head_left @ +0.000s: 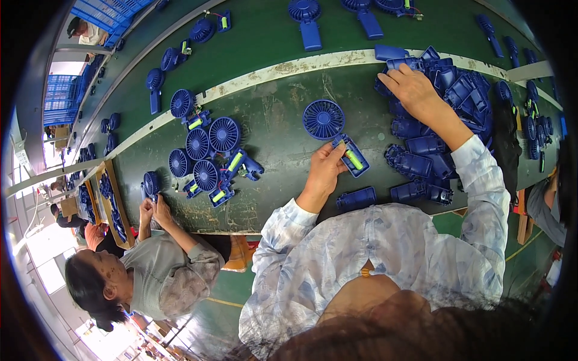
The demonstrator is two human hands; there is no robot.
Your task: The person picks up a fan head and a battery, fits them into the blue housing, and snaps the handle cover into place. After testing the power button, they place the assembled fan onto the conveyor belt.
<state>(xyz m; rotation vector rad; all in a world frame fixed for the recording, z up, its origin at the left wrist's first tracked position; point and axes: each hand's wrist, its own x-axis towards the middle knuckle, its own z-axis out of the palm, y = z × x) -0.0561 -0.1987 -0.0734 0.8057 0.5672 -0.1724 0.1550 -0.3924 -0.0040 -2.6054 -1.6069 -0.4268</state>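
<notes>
My left hand (326, 171) is closed on a small blue handheld fan (323, 119), pinching its handle between thumb and fingers. The handle lies opened, and a light-green battery (354, 160) shows inside it. At the near-left edge of a heap of blue plastic handle covers (460, 90), my right hand (415, 93) reaches out with bent fingers. Its fingertips are on one blue handle cover (412, 62) at the top of the heap. A single loose cover (356, 198) lies on the bench close to my body.
To the left, several fans with open handles and batteries (206, 143) cluster on the dark green bench (271, 198). A pale, worn rail (289, 67) separates it from a green belt carrying more fans (304, 21). A co-worker (162, 265) at left handles a fan (151, 182).
</notes>
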